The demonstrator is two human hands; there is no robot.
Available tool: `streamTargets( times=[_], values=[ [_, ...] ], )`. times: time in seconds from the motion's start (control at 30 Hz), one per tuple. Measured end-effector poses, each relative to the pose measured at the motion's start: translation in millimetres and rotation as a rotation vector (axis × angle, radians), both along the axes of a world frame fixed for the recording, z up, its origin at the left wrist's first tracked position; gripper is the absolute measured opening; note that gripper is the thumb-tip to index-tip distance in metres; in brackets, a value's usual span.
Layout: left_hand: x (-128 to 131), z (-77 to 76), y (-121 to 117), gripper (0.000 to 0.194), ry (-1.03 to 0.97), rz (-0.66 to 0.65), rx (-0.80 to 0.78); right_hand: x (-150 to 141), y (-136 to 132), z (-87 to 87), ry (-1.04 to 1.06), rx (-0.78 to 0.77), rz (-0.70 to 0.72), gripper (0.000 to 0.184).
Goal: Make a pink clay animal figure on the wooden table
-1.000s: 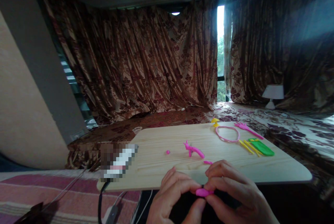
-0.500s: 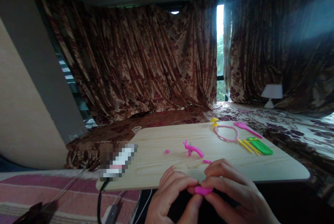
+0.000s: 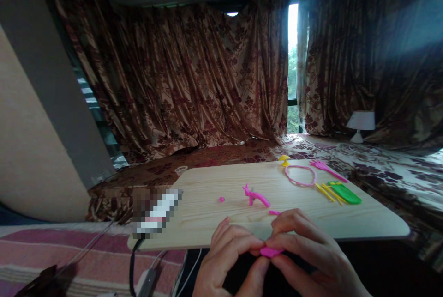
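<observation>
Between the fingertips of my left hand [image 3: 230, 257] and my right hand [image 3: 308, 248] is a small lump of pink modelling clay [image 3: 270, 252], pinched from both sides just off the table's near edge. Beyond my hands stands a pink clay figure [image 3: 255, 196] with a long curved part. To its left sits a small pink ball [image 3: 222, 199]. A pink clay scrap [image 3: 274, 213] lies right behind my right fingers, which partly cover it.
On the wooden table [image 3: 204, 223] a pink clay ring [image 3: 300, 175], a pink hand-shaped piece [image 3: 327, 170], yellow sticks [image 3: 328, 193], a green slab [image 3: 347, 193] and a yellow piece [image 3: 284, 160] lie far right. A blurred-out device [image 3: 157, 214] with a cable is at left.
The pink clay between my fingertips looks flatter and slightly turned. Both hands stay almost in the same place, and the table pieces have not moved.
</observation>
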State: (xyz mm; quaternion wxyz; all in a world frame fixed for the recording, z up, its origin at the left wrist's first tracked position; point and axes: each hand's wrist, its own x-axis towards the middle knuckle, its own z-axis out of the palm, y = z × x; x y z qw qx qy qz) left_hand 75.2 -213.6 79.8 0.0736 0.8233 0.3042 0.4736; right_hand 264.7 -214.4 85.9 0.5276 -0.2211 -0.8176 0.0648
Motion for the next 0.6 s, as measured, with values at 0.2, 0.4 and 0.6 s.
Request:
streamTargets(
  times=[0.2,0.4,0.6],
  values=[
    [-1.0,0.9,0.0,0.024,0.041,-0.009,0.033,-1.0,1.2,-0.5,0.008,0.025,0.025,0.023],
    [1.3,0.2,-2.2,0.011,0.02,-0.009,-0.086,-0.9,1.6,-2.7,0.011,0.008,0.058,0.032],
    [3.5,0.8,-4.8,0.004,-0.013,-0.018,-0.188,-2.6,0.9,-2.7,-0.008,0.016,0.042,0.028]
  ],
)
